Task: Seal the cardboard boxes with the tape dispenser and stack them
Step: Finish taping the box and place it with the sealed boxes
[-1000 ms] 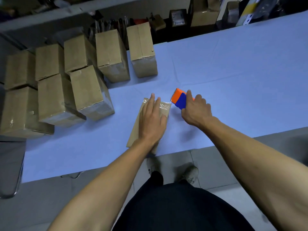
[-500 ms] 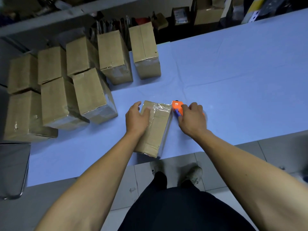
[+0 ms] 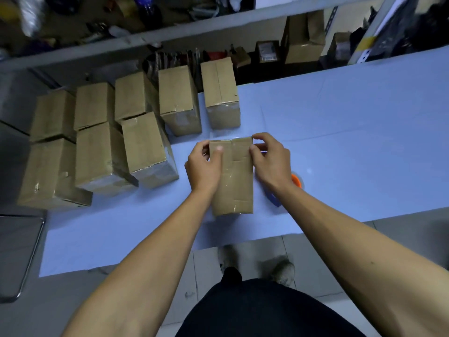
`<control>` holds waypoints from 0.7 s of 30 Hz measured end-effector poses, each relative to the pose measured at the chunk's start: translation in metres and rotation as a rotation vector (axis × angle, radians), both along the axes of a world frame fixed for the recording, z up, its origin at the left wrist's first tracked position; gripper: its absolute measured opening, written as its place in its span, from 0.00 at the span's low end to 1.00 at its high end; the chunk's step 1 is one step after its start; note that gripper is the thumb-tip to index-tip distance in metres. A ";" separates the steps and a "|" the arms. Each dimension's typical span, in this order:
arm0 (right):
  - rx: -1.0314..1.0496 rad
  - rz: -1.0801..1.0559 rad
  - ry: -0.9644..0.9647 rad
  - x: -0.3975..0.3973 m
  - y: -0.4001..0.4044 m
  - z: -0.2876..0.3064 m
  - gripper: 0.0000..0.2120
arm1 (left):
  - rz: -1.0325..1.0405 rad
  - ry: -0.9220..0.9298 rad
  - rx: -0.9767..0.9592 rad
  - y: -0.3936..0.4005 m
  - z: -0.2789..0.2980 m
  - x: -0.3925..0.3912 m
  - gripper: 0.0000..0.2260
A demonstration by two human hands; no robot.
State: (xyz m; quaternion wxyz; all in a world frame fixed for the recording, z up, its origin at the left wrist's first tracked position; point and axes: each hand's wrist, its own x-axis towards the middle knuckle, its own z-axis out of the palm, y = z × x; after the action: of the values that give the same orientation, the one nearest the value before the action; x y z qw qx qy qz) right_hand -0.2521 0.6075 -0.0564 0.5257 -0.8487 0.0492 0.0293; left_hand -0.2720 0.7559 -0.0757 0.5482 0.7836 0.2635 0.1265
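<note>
A small brown cardboard box (image 3: 233,181) stands upright on the blue table (image 3: 352,132), its top seam covered with clear tape. My left hand (image 3: 202,166) grips its upper left edge, thumb on the front face. My right hand (image 3: 269,161) grips the upper right edge with thumb and fingers curled round it. The orange and blue tape dispenser (image 3: 290,190) lies on the table just right of the box, mostly hidden behind my right wrist; no hand holds it.
Several sealed cardboard boxes (image 3: 145,144) stand grouped at the left and back of the table, some stacked. Shelving with clutter (image 3: 298,45) runs behind the table. A metal chair frame (image 3: 29,254) stands at the lower left. My feet (image 3: 255,266) are on the tiled floor below.
My right hand let go of the tape dispenser, which now lies on the table, and took hold of the box. Both hands turned the box upright and squared it to me.
</note>
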 end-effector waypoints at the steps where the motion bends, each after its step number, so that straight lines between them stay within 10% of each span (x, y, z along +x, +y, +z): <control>1: 0.026 -0.004 -0.018 0.002 0.002 0.004 0.09 | -0.005 -0.047 -0.006 0.002 0.004 0.003 0.06; 21: 0.011 0.006 -0.114 -0.007 0.017 0.005 0.03 | 0.062 -0.133 -0.005 0.017 0.010 -0.008 0.07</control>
State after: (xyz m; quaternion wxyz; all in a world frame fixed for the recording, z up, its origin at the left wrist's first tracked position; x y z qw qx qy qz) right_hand -0.2594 0.6240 -0.0511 0.5321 -0.8464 0.0167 -0.0171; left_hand -0.2802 0.7731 -0.0653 0.5623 0.7635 0.2512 0.1944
